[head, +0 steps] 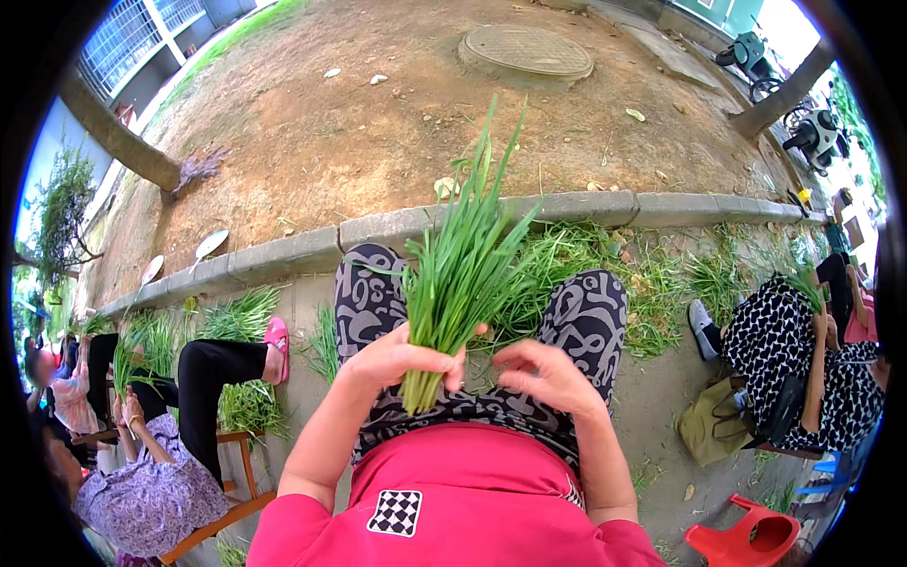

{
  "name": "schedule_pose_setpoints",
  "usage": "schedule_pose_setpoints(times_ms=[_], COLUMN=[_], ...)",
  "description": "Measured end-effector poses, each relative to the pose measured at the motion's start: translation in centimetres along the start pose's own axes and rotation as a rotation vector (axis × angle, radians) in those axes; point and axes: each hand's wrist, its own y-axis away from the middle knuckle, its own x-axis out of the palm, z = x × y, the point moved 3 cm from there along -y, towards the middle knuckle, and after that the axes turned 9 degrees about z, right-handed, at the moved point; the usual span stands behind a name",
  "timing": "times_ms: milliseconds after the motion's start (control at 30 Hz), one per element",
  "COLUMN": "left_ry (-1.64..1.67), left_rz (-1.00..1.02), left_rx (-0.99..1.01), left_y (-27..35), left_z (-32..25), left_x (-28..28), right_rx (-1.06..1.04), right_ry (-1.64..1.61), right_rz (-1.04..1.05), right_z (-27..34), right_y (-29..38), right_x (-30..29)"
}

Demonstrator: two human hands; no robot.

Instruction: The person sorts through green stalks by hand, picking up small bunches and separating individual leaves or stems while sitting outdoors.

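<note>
My left hand (407, 358) grips a bunch of long green grass-like leaves (460, 283) around its lower part. The pale cut ends hang just below my fingers, and the leaf tips fan out away from me. Just right of the bunch, my right hand (549, 375) hovers above my lap with its fingers bent and apart, slightly blurred and holding nothing. Both hands are over my patterned trousers (584, 319). Beyond and between my knees lies a loose heap of the same green leaves (560, 262) on the pavement, partly hidden by the bunch.
A concrete kerb (567, 209) runs across in front, with bare soil and a round manhole cover (528, 51) beyond. Seated people flank me, some holding green leaves. A wooden bench (220, 528) stands left; an olive bag (716, 425) and a red plastic stool (740, 539) are right.
</note>
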Motion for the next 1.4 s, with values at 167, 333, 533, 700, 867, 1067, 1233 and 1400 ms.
schedule_pose_setpoints(times_ms=[167,333,533,700,867,1067,1233,1400], left_ry=[0.041,0.074,0.057,0.070,0.055,0.053,0.057,0.091], left_rz=[0.079,0.121,0.224,0.226,0.225,0.230,0.215,0.215], left_rx=[-0.103,-0.179,-0.222,-0.232,-0.243,-0.226,-0.235,-0.231], left_y=[2.2,3.4,3.6,3.6,3.8,3.7,3.7,3.4], left_z=[0.1,1.0,1.6,1.6,1.7,1.5,1.9,1.8], left_x=[0.2,1.1,1.6,1.9,1.7,1.7,1.4,1.6], right_rx=[-0.275,-0.418,-0.467,-0.540,-0.534,-0.582,-0.607,-0.491], right_ry=[0.051,0.277,0.492,0.760,0.897,0.973,0.946,0.474], right_rz=[-0.529,-0.797,-0.750,-0.707,-0.691,-0.685,-0.633,-0.618], right_z=[3.7,7.6,8.3,8.5,8.5,8.8,9.2,7.8], right_y=[-0.4,-0.4,-1.4,-2.2,-2.5,-2.1,-1.5,-1.2], right_x=[-4.1,-6.6,-6.8,-6.1,-5.8,-6.4,-6.9,-7.2])
